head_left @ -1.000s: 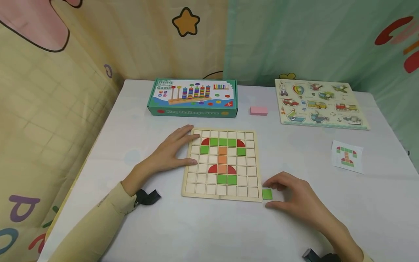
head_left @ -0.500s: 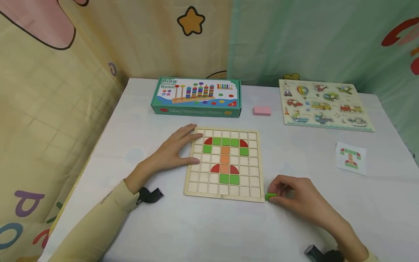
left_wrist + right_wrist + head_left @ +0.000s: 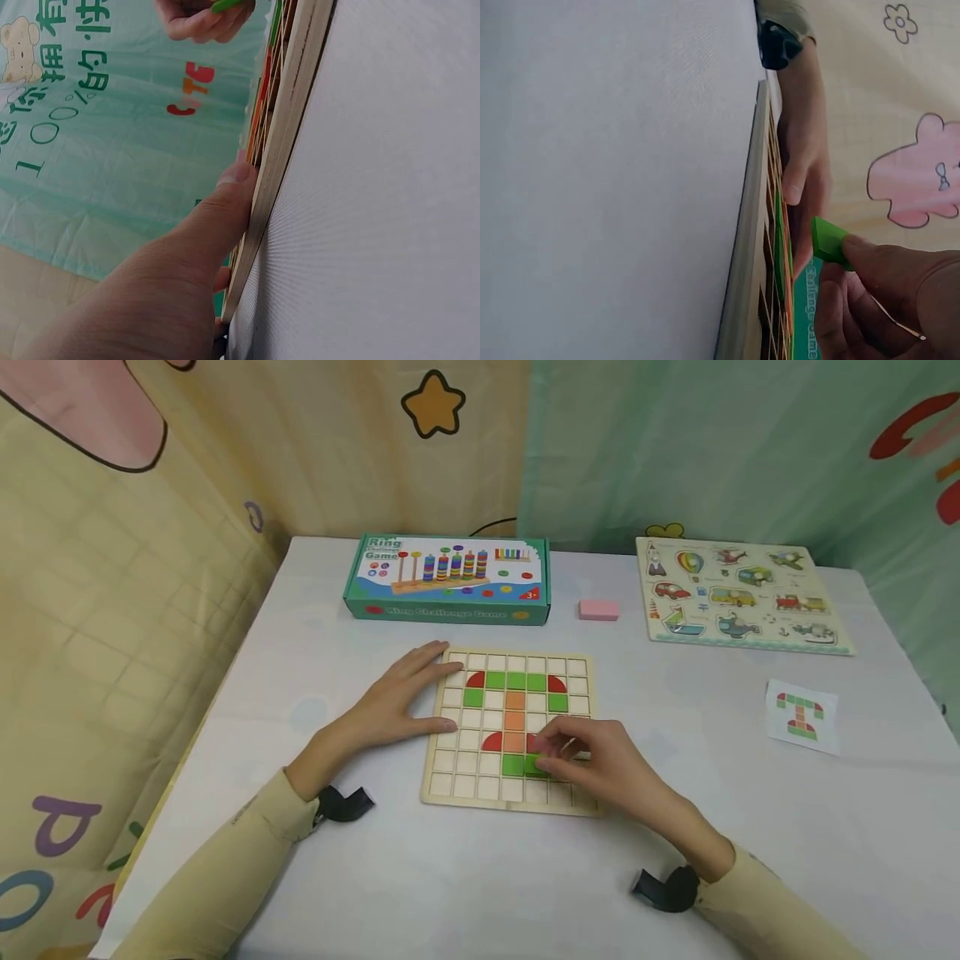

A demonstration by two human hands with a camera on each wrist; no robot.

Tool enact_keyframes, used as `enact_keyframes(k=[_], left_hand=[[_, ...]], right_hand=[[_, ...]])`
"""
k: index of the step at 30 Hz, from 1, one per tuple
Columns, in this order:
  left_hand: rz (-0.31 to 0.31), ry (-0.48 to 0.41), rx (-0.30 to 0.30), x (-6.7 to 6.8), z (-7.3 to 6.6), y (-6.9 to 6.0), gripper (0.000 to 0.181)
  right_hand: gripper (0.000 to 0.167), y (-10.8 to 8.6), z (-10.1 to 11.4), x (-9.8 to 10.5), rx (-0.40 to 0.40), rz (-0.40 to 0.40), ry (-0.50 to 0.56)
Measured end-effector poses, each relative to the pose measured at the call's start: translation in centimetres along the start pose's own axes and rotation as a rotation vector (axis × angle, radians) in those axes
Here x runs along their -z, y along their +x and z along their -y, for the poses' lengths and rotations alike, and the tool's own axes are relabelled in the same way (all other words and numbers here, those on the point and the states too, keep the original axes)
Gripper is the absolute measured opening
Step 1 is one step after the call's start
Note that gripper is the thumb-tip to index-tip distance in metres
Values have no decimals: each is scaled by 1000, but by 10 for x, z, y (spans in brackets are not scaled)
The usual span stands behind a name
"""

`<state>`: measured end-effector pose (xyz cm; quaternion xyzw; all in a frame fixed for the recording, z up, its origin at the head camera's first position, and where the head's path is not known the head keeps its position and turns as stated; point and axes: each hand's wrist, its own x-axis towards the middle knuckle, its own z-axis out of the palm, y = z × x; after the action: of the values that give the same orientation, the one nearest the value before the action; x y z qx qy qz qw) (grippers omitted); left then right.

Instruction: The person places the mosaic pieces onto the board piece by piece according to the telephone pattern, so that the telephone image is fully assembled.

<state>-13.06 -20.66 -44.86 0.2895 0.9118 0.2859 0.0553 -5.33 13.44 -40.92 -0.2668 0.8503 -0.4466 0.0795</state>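
Note:
My left hand (image 3: 384, 703) rests along the left edge of a wooden grid board (image 3: 465, 762), fingers fairly straight and thumb on the rim. In the left wrist view that thumb (image 3: 225, 196) lies against the board's edge. My right hand (image 3: 600, 758) is over the lower right of the board and pinches a green square tile (image 3: 829, 242) between thumb and fingers. The right wrist view shows the tile tilted and apart from the board. Green squares, orange squares (image 3: 514, 720) and red quarter-round tiles (image 3: 476, 679) fill some cells. My right fingers partly hide one red tile.
Behind the board lies a green ring game box (image 3: 447, 581). To its right are a pink block (image 3: 598, 610) and a picture puzzle board (image 3: 742, 597). A printed pattern card (image 3: 802, 717) lies at the right. Curtains stand behind the table.
My right hand has picked up the green tile from beside the board's lower right corner and carried it left over the board. My left hand has stayed on the edge.

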Motion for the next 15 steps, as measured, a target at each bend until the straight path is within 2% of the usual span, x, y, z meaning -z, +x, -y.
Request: enact_keyframes(k=[3, 8, 15], left_hand=[[1, 0, 1, 0, 1, 0, 88], [-14, 18, -13, -1, 5, 1, 87], [-6, 4, 5, -1, 3, 0, 88]], right_hand=[[13, 17, 2, -13, 28, -6, 13], [10, 37, 8, -29, 18, 20, 32], [7, 41, 12, -41, 41, 75, -43]])
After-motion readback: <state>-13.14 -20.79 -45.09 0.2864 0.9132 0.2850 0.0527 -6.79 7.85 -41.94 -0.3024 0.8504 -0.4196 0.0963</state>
